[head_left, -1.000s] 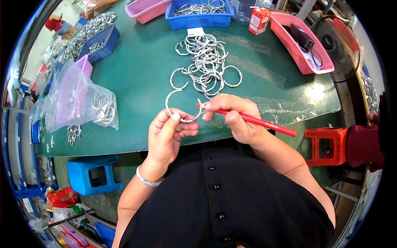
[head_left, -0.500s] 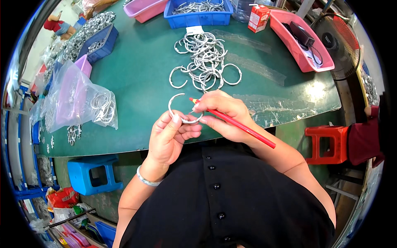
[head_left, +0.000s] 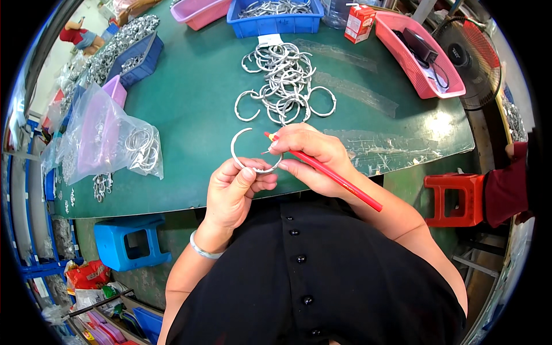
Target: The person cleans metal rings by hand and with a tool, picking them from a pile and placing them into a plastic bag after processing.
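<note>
My left hand (head_left: 230,190) pinches the lower side of an open silver metal ring (head_left: 233,147), bangle-sized, between thumb and fingers near the table's front edge. On its right, my right hand (head_left: 313,150) is closed around a red pencil (head_left: 344,183). The pencil slants from the ring's gap down across my right forearm. Thumb and fingertips of the right hand meet the ring's right end, partly hiding it. Just beyond both hands, a pile of similar silver rings (head_left: 287,75) lies on the green table (head_left: 190,86), a few of them loose at its edges.
A blue bin (head_left: 276,26) of metal parts stands behind the pile. To the right are a red carton (head_left: 360,24), a pink basket (head_left: 414,63) and a fan (head_left: 460,57). A plastic bag with rings (head_left: 144,148) lies left. Blue (head_left: 131,244) and red (head_left: 454,198) stools flank the table.
The held ring and my left hand have shifted slightly left. My right hand stays nearly in place, still with the pencil and at the ring's right end.
</note>
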Tool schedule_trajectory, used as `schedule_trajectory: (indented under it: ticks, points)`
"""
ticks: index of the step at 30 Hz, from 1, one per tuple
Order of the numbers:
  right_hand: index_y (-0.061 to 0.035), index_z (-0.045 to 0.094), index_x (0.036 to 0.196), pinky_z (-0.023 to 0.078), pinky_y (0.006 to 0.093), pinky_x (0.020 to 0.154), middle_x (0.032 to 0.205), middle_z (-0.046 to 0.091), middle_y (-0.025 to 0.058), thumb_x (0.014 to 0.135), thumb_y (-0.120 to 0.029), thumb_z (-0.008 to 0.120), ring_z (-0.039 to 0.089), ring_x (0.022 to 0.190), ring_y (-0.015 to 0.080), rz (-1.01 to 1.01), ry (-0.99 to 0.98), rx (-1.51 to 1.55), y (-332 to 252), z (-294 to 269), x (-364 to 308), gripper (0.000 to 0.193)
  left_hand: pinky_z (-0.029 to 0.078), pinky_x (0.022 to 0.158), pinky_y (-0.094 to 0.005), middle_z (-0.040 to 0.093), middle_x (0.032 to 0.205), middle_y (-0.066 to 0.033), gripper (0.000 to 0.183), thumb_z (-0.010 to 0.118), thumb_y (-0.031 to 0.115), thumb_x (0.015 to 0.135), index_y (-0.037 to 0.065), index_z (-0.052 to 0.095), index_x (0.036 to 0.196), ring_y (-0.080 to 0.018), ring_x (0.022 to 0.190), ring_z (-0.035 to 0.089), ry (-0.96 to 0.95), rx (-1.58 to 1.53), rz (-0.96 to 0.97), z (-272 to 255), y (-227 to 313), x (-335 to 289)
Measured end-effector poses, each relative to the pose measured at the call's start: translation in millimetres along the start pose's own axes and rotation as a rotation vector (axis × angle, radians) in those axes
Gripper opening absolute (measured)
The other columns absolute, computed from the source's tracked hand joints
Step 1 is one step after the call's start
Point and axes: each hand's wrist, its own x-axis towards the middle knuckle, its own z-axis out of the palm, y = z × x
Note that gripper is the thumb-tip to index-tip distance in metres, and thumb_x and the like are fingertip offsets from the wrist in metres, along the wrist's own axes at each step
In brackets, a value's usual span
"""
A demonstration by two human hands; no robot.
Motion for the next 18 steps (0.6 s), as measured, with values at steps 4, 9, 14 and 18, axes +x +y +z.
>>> schedule_trajectory:
  ticks: [4, 9, 14, 18]
  points:
    - [-0.0042, 0.058, 0.096, 0.045, 0.0326, 0.081, 0.093, 0.06, 0.0077, 0.067, 0.008, 0.062, 0.055, 0.096, 0.0241, -0.015, -0.008, -0.027, -0.1, -1.2, 1.0, 0.031, 0.054, 0.068, -0.0326, 0.06, 0.092, -0.014, 0.02, 0.051, 0.019, 0.088, 0.0, 0.055, 0.092, -0.0227, 0.076, 0.063, 0.001, 0.016, -0.013, -1.2, 0.3, -0.1]
    - [-0.0042, 0.058, 0.096, 0.045, 0.0326, 0.08, 0.093, 0.06, 0.0078, 0.067, 0.008, 0.062, 0.055, 0.096, 0.0243, -0.017, -0.012, -0.038, -3.1, -0.6, -1.2, 0.031, 0.054, 0.068, -0.0326, 0.062, 0.088, -0.0146, 0.022, 0.051, 0.02, 0.088, 0.0, 0.054, 0.095, -0.0221, 0.074, 0.064, 0.022, 0.032, -0.042, -0.8, 0.3, -5.5]
    - [-0.0041, 0.058, 0.095, 0.045, 0.0328, 0.08, 0.093, 0.06, 0.0079, 0.068, 0.007, 0.062, 0.056, 0.094, 0.0245, -0.029, 0.003, -0.053, -3.2, -1.7, 0.9, 0.03, 0.053, 0.068, -0.0326, 0.062, 0.088, -0.0147, 0.019, 0.05, 0.018, 0.089, 0.001, 0.052, 0.098, -0.022, 0.074, 0.064, 0.028, 0.037, -0.041, 1.5, 4.1, -2.3]
    - [-0.0026, 0.059, 0.095, 0.045, 0.0329, 0.08, 0.092, 0.061, 0.0086, 0.072, 0.004, 0.06, 0.056, 0.093, 0.0241, -0.009, 0.0, -0.021, -2.2, -1.9, 1.1, 0.024, 0.053, 0.068, -0.0323, 0.062, 0.089, -0.0146, 0.014, 0.049, 0.015, 0.089, 0.002, 0.051, 0.094, -0.0215, 0.074, 0.064, -0.001, 0.038, -0.042, 0.2, 4.0, -1.6]
